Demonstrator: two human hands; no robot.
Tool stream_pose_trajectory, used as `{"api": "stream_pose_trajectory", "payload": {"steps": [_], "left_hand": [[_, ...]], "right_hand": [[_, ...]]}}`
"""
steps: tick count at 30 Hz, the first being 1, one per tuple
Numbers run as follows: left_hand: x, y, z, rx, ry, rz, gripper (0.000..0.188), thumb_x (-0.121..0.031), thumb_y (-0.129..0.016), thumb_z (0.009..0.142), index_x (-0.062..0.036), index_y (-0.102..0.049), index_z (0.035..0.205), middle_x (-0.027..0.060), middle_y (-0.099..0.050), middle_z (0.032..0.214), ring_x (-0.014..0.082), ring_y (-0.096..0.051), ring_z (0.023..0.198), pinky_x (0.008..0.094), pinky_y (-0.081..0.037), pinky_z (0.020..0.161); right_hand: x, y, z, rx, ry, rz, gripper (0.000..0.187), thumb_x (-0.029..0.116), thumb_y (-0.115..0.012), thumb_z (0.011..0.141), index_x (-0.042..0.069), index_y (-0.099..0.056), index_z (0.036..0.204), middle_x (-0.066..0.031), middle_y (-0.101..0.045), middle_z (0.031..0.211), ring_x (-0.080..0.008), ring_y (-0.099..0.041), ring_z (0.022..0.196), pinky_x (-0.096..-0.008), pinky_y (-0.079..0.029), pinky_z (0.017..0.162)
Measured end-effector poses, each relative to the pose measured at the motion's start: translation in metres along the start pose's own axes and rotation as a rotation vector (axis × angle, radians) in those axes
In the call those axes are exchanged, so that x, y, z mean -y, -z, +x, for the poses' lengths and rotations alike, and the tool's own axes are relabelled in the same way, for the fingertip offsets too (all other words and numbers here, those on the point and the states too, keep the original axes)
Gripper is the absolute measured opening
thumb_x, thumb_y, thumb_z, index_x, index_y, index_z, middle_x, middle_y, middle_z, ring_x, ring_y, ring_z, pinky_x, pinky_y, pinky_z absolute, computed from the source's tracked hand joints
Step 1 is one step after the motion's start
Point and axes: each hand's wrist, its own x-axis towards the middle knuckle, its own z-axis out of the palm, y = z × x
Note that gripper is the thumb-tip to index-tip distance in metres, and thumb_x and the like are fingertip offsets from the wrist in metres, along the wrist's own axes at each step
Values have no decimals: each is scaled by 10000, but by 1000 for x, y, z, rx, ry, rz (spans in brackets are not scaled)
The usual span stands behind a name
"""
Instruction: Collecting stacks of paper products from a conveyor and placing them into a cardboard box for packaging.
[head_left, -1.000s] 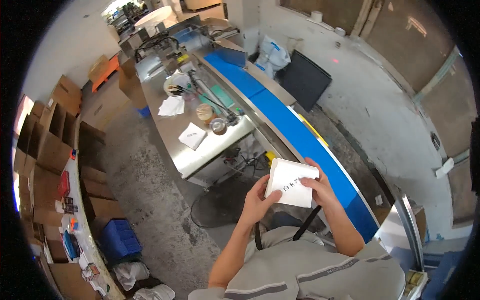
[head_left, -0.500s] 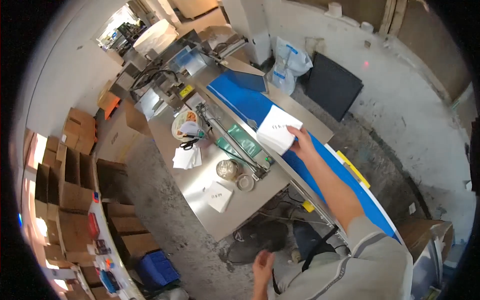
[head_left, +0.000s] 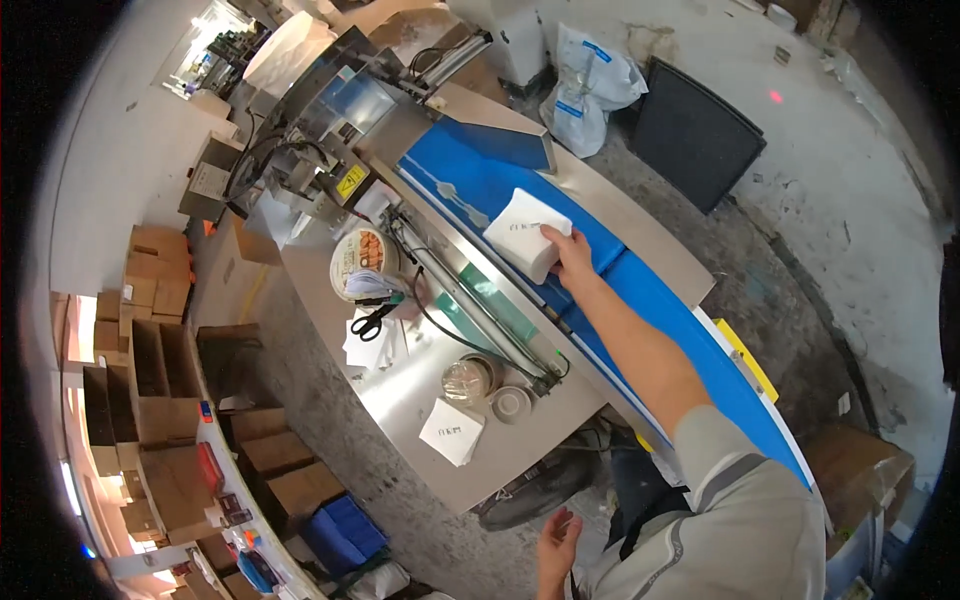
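Note:
My right hand (head_left: 573, 255) reaches out over the blue conveyor belt (head_left: 640, 300). Its thumb and fingers grip one corner of a stack of white square paper sheets (head_left: 525, 228) with dark marks on top; the stack hangs tilted over the belt, and I cannot tell if its underside touches. Low in the view, away from the bench, my left hand (head_left: 558, 545) is empty, with its fingers loosely bent and apart. A similar white stack (head_left: 452, 432) lies on the steel table (head_left: 480, 480), beside a roll of clear tape (head_left: 466, 380) and a pale ring (head_left: 511, 404).
A metal bar (head_left: 470, 295) runs along the belt's near side. Black scissors (head_left: 372, 322), white papers (head_left: 362, 350) and a round tub (head_left: 362, 262) sit on the table. An angled metal plate (head_left: 500, 145) stands over the belt. Cardboard boxes (head_left: 165, 390) line the left.
My right hand has carried the white stack a little farther up the belt, toward the angled plate. The whole view has shifted. My left hand's fingers have loosened slightly.

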Motion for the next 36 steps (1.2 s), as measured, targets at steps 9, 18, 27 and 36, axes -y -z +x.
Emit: {"api": "stream_pose_trajectory", "payload": {"steps": [9,18,27,36], "left_hand": [[-4,-9,-7,24,-8,16,436,-166,-676,932,40,-539,1292,87,-656,1102,154,-619,950,290,-500,818],[33,0,-40,70,-112,-29,436,-175,-679,933,33,-542,1291,94,-661,1112,167,-623,979,306,-503,855],[109,17,-113,232,-317,1,470,-171,-711,909,45,-547,1294,120,-656,1147,165,-630,1007,291,-503,885],[211,40,-197,540,-330,108,532,-310,-700,914,32,-553,1294,129,-679,1107,165,-642,995,298,-504,882]], "right_hand": [[10,0,-1,-81,2,-213,541,289,-718,829,9,-547,1259,-115,-605,1067,-203,-594,912,-367,-510,691],[23,78,-105,210,-15,-193,100,14,-525,773,40,-602,830,-56,-578,738,-148,-516,584,-280,-397,463],[37,181,-346,323,92,-144,63,18,-534,792,40,-592,802,-57,-578,736,-134,-529,598,-258,-401,499],[42,332,-560,320,218,-221,70,4,-531,797,40,-591,795,-74,-593,779,-156,-528,628,-293,-390,514]]}}
